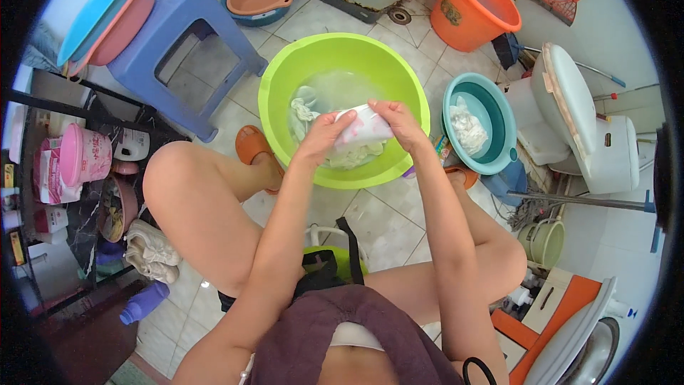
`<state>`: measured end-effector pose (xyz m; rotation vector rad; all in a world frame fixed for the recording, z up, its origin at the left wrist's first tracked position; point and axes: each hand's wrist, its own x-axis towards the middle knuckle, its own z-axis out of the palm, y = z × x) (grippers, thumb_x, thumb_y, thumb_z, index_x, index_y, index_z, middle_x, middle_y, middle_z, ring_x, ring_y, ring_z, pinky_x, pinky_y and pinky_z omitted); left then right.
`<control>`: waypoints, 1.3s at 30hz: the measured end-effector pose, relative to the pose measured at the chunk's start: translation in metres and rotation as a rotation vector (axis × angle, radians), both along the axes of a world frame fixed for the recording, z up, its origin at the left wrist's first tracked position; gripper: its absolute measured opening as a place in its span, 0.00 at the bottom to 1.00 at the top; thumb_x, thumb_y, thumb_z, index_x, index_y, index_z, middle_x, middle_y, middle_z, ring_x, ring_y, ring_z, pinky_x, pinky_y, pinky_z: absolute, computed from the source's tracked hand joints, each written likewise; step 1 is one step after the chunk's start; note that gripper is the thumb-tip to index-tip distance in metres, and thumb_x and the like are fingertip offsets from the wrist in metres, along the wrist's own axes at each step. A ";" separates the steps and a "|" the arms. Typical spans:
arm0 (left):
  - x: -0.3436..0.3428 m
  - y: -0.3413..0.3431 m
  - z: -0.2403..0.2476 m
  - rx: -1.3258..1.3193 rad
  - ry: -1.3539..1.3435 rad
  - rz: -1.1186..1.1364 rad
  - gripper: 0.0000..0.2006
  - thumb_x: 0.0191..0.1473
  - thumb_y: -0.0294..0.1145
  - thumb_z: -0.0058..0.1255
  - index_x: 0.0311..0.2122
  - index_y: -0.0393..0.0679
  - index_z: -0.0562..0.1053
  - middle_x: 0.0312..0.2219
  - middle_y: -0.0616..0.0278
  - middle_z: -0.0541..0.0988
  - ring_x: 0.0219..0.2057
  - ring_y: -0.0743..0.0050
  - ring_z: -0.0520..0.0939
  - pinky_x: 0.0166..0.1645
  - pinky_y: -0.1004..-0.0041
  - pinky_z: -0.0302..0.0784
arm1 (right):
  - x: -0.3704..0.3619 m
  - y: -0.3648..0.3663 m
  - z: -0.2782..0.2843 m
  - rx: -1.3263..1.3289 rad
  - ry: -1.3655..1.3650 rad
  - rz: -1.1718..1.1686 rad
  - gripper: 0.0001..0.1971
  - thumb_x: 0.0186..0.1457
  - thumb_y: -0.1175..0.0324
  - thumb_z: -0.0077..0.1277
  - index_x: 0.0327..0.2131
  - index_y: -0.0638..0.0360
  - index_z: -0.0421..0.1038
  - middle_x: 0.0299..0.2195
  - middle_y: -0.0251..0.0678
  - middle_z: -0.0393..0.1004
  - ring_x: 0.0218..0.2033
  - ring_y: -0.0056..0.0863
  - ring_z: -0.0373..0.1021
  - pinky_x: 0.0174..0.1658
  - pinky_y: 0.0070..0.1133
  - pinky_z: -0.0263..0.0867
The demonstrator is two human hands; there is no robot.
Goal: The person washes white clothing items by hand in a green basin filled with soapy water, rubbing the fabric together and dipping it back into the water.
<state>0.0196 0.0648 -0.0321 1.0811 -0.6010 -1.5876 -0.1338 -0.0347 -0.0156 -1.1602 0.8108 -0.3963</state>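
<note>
A small white cloth with pink marks (364, 127) is stretched between my two hands, above the large lime-green basin (276, 64). My left hand (322, 137) pinches its left end, and my right hand (400, 125) grips the right end. Below them, cloudy water (349, 85) partly fills the basin. Pale wet clothes (303, 110) lie in this water on the left, and more pale fabric (354, 156) shows beneath the held cloth. What the cloth is exactly, I cannot make out.
To the right, a teal basin (503, 96) holds white wet fabric (468, 128). An orange bucket (474, 14) and a toilet (570, 93) stand beyond. On the left are a blue stool (167, 28), white shoes (151, 251) and a purple bottle (144, 303). Tiled floor (388, 207) surrounds the green basin.
</note>
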 end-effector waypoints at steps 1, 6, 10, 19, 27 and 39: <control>-0.002 -0.003 -0.007 -0.007 0.007 0.002 0.15 0.51 0.42 0.44 0.33 0.40 0.72 0.29 0.67 0.75 0.29 0.85 0.73 0.33 0.81 0.68 | 0.005 0.003 0.003 -0.007 0.007 0.002 0.16 0.50 0.57 0.46 0.24 0.62 0.71 0.19 0.24 0.69 0.18 0.10 0.61 0.22 0.12 0.56; -0.021 -0.019 -0.023 0.335 0.369 0.379 0.14 0.50 0.46 0.44 0.27 0.45 0.69 0.21 0.70 0.71 0.20 0.81 0.70 0.27 0.79 0.68 | 0.038 0.050 0.002 -0.718 0.481 -0.015 0.17 0.48 0.57 0.46 0.18 0.61 0.70 0.14 0.33 0.70 0.18 0.23 0.66 0.27 0.19 0.61; -0.072 -0.017 -0.032 0.191 0.846 0.478 0.17 0.51 0.50 0.40 0.29 0.46 0.67 0.20 0.69 0.70 0.22 0.78 0.71 0.27 0.77 0.69 | 0.045 0.043 0.024 -1.015 0.662 -0.105 0.21 0.47 0.53 0.44 0.16 0.62 0.70 0.16 0.50 0.68 0.19 0.44 0.67 0.28 0.30 0.63; -0.102 -0.027 -0.018 0.284 0.653 0.438 0.16 0.52 0.50 0.35 0.26 0.49 0.68 0.22 0.65 0.72 0.26 0.74 0.73 0.32 0.70 0.70 | 0.014 0.032 0.003 -0.921 0.866 -0.167 0.22 0.50 0.52 0.39 0.17 0.61 0.71 0.15 0.46 0.68 0.17 0.41 0.67 0.22 0.31 0.62; -0.093 -0.015 -0.004 0.239 0.549 0.397 0.15 0.54 0.45 0.36 0.26 0.48 0.70 0.26 0.68 0.72 0.27 0.78 0.73 0.29 0.75 0.69 | 0.018 0.043 0.015 -1.052 0.960 -0.163 0.21 0.52 0.53 0.37 0.19 0.58 0.71 0.16 0.47 0.68 0.17 0.43 0.66 0.24 0.33 0.61; -0.074 -0.009 -0.042 0.059 0.639 0.241 0.18 0.51 0.51 0.38 0.26 0.46 0.69 0.23 0.68 0.71 0.23 0.79 0.70 0.26 0.74 0.66 | 0.002 0.047 0.004 -1.056 0.867 -0.263 0.21 0.52 0.53 0.37 0.18 0.58 0.71 0.13 0.46 0.66 0.14 0.43 0.65 0.20 0.32 0.60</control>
